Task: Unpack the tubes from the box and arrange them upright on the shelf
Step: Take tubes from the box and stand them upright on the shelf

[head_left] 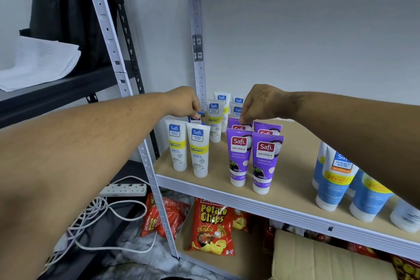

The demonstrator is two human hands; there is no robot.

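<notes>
Several white and yellow tubes [197, 149] stand upright at the left end of the wooden shelf [293, 179]. Purple tubes [265, 161] stand cap down in the middle of the shelf. My left hand [184, 102] pinches the top of a white tube [196, 117] in the second row, mostly hidden behind the front tubes. My right hand [261, 102] pinches the top edge of a back-row purple tube [239, 124]. No box is in view.
Bigger blue and white tubes [336, 179] stand at the shelf's right end under my right forearm. Chip bags [212, 227] fill the lower shelf. A power strip [125, 189] and white cables lie on the floor at left. A metal upright [145, 150] borders the shelf's left.
</notes>
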